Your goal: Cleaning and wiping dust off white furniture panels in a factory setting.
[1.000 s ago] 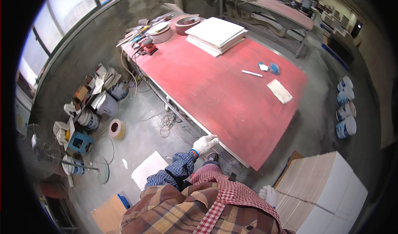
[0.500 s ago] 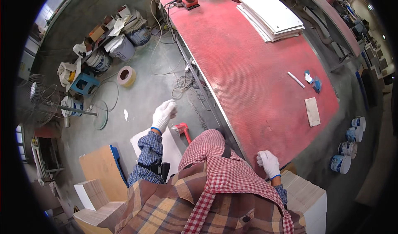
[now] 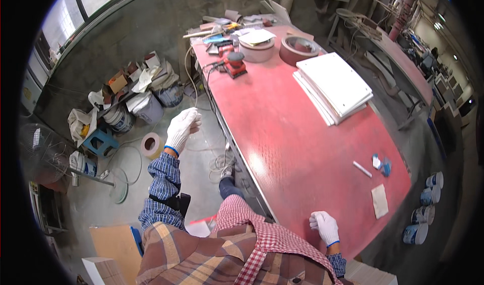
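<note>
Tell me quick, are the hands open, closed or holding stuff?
Left hand: loosely curled, nothing seen in it; can't tell if fully closed.
Right hand: curled too, nothing seen in it; can't tell if fully closed.

White knit left glove (image 3: 180, 129), blue-hemmed, at nine o'clock; matching right glove (image 3: 326, 228) at five. Blue-checked sleeve (image 3: 164, 176), black strap (image 3: 173, 203), at eight. Brown plaid shirt (image 3: 201, 254), red-and-white gingham apron (image 3: 285, 243) toward six.

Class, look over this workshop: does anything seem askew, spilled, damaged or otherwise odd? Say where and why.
The stack of white panels on the red table looks askew: its lower panels jut out past the top one at the left. On the floor beside the table, a cable lies in loose, untidy loops.
</note>
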`<state>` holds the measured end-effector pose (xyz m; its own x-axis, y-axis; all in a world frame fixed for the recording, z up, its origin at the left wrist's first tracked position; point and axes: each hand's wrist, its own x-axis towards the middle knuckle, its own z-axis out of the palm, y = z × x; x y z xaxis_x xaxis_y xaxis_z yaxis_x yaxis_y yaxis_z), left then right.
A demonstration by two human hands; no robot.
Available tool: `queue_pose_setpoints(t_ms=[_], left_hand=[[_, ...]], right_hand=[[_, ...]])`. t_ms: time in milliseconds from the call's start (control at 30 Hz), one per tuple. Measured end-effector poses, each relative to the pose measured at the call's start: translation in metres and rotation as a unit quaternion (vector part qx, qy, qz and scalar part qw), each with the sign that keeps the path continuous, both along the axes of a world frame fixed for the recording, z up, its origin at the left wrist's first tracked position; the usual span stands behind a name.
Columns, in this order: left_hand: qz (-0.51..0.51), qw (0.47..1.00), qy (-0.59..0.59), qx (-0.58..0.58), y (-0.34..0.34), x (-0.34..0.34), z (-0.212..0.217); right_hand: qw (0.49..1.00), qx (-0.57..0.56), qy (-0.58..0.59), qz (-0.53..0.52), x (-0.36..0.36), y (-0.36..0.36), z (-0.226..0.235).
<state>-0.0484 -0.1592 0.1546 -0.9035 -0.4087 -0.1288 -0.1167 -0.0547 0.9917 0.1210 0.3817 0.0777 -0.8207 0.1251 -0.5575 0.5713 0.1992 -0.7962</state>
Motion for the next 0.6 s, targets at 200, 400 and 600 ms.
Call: queue_pose_setpoints(t_ms=[200, 400, 600], left_hand=[[-0.067, 0.981, 0.052, -0.176, -0.152, -0.241, -0.013], [-0.018, 0.904, 0.003, -0.427, -0.286, -0.464, -0.06], [-0.039, 0.805, 0.069, -0.588, -0.354, -0.675, -0.16]], right_hand=[[0.995, 0.046, -0.03, 0.082, -0.171, -0.156, -0.02], [0.912, 0.313, -0.073, 0.254, -0.306, -0.303, -0.013], [0.865, 0.362, -0.217, 0.272, -0.36, -0.336, -0.045]])
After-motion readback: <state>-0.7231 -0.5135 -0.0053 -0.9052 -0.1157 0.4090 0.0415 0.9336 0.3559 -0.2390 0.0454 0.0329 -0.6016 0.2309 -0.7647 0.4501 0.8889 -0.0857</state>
